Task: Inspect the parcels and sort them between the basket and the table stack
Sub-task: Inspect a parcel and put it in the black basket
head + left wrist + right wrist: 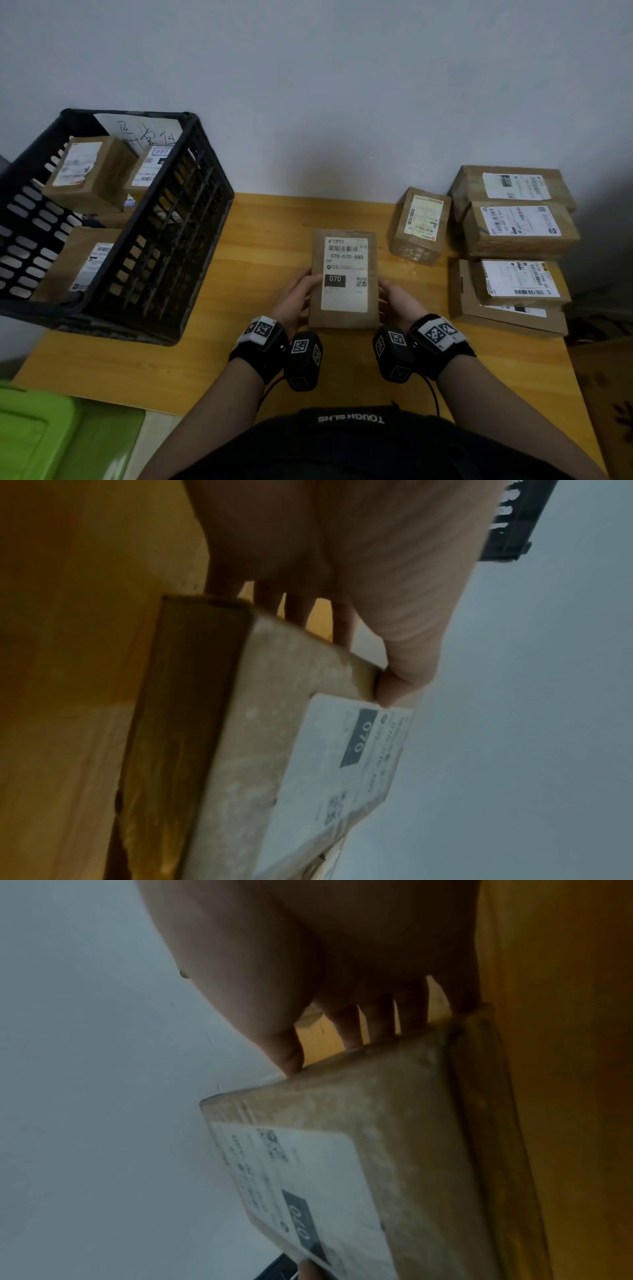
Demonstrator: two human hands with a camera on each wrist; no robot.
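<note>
Two hands on one parcel (pixel 344 279), held over the middle of the wooden table (pixel 267 240), label up. Whether its underside touches the tabletop or is lifted clear: cannot tell from the head view.

Hidden or unclear:
- Fingers of both hands go under the parcel and are cut off there; only knuckle bases show in the wrist views.
- Small print on the label is unreadable; "070-070-A80" and a dark "070" block are legible.
- Wrist views are dim and soft.
- Parcels inside the black basket (pixel 164 240) are partly screened by its slatted wall; a handwritten sheet at the back is half covered.
- Lowest box of the table stack (pixel 513 240) is mostly buried under the ones above.

Orientation: parcel is flat and rectangular, long axis running away from the person toward the wall, barcode end far, blank end near.

Left hand (pixel 296 301) grips the left long edge, thumb on the top face, fingers beneath. Right hand (pixel 394 303) grips the right long edge the same way, thumb tip at the top edge.

Basket sits at the table's left, stack at the right, a single taped parcel (pixel 419 226) just left of the stack.
</note>
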